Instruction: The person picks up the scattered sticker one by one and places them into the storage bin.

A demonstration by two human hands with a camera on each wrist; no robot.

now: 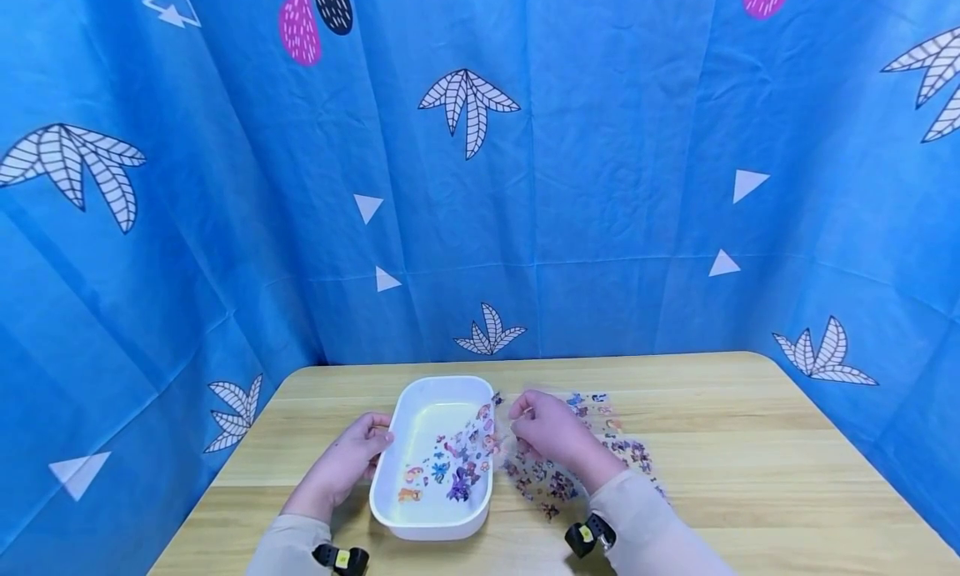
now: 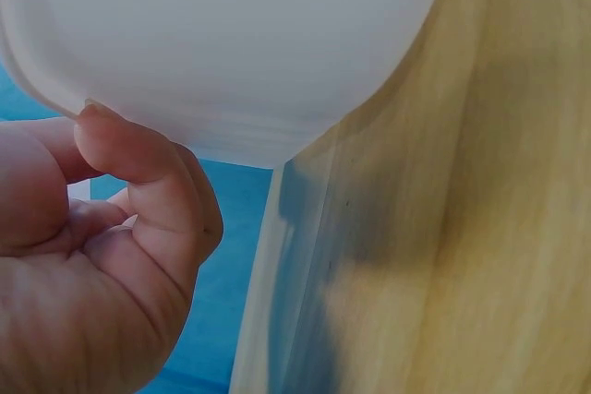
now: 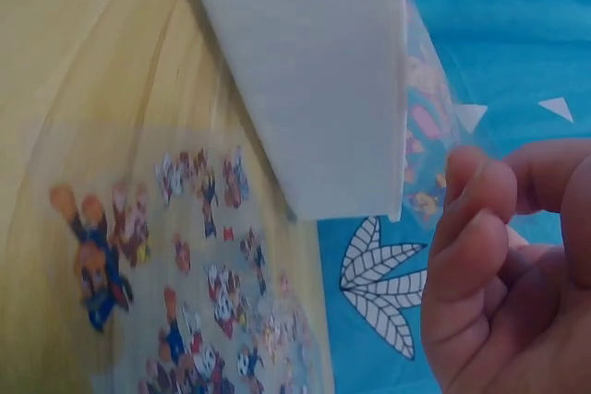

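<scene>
A white plastic tub (image 1: 433, 418) stands on the table with a clear sheet of colourful cartoon stickers (image 1: 467, 453) reaching from inside it over its right rim. My left hand (image 1: 351, 458) grips the tub's left rim, fingertips curled at the edge in the left wrist view. To the right of the tub, my right hand (image 1: 553, 430) pinches the sheet's outer edge between thumb and finger. In the right wrist view, that sheet (image 3: 427, 131) shows above the tub's wall. Under my right forearm lie more clear sticker sheets (image 1: 558, 483), partly hidden.
The light wooden table (image 1: 757, 468) extends to both sides. A blue patterned curtain (image 1: 600, 184) hangs behind it and along its sides. Each wrist bears a small black camera on a strap, such as the right wrist camera (image 1: 581, 538).
</scene>
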